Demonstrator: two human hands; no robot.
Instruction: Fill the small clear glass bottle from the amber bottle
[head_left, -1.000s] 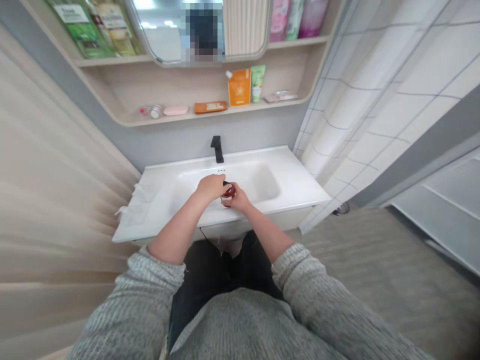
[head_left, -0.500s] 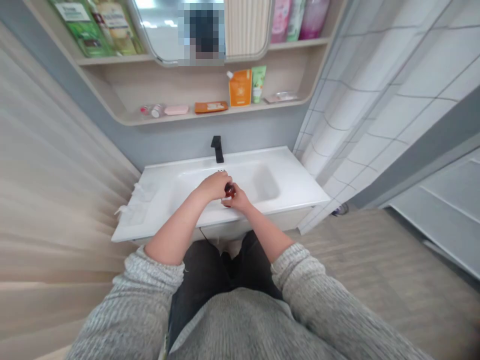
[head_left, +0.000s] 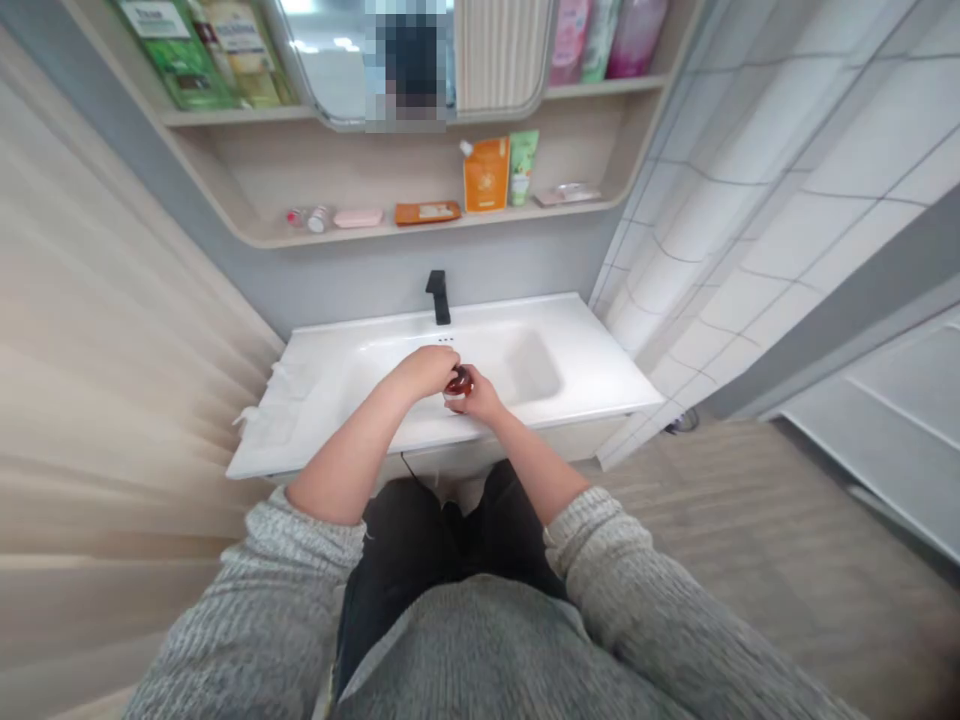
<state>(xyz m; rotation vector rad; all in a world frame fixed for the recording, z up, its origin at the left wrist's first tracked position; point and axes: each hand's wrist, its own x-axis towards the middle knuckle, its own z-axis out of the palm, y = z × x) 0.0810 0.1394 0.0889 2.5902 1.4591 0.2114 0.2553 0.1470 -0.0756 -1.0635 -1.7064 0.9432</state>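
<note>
A small amber-brown bottle (head_left: 457, 388) with a dark top and a pale label is held over the front rim of the white sink (head_left: 540, 362). My right hand (head_left: 481, 398) wraps round the bottle's body from the right, fingers closed. From the upper left, my left hand (head_left: 433, 369) reaches over to the bottle's dark top, its fingers curled down against it. The left fingertips are mostly hidden behind the hand, so their exact hold on the top is hard to see.
Behind the sink rises a black faucet (head_left: 439, 298). The shelf above holds an orange pouch (head_left: 487, 176), a green tube (head_left: 523, 168) and an orange packet (head_left: 427, 213). Crumpled clear plastic (head_left: 270, 415) lies on the counter's left. Curtains hang on both sides.
My left hand has shifted slightly left and turned at the bottle's top, so more of the bottle shows. The right hand keeps its grip. The view has shifted a little.
</note>
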